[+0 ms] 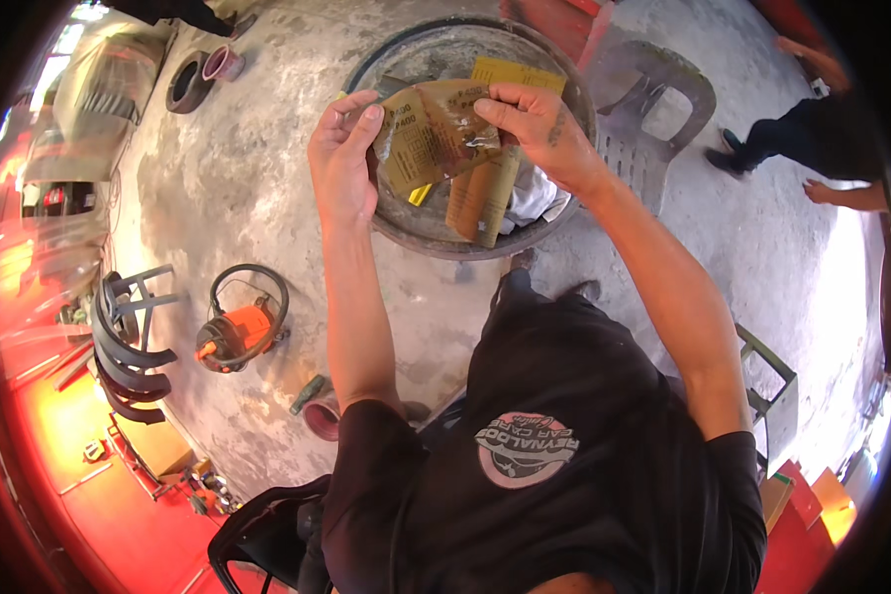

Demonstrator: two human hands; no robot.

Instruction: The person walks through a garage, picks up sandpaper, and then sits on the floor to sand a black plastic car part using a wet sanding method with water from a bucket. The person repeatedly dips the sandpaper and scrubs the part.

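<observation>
A brown sheet of sandpaper (426, 139), printed side up and shiny in places, is stretched between my two hands. My left hand (345, 158) pinches its left edge between thumb and fingers. The right edge is gripped by my right hand (543, 134), thumb on top. Below the sheet stands a round dark tub-like table (436, 246) with a raised rim. On it lie another brown sandpaper piece (483, 198), a yellowish sheet (520, 74) and a crumpled white cloth (537, 198). The held sheet hides part of that surface.
A grey plastic chair (653, 109) stands right of the round table. An orange-and-black vacuum cleaner (238, 335) with a hose sits on the concrete floor at left, near dark curved parts (129, 356). Another person (802, 134) is at far right. A pink pot (322, 418) is near my left elbow.
</observation>
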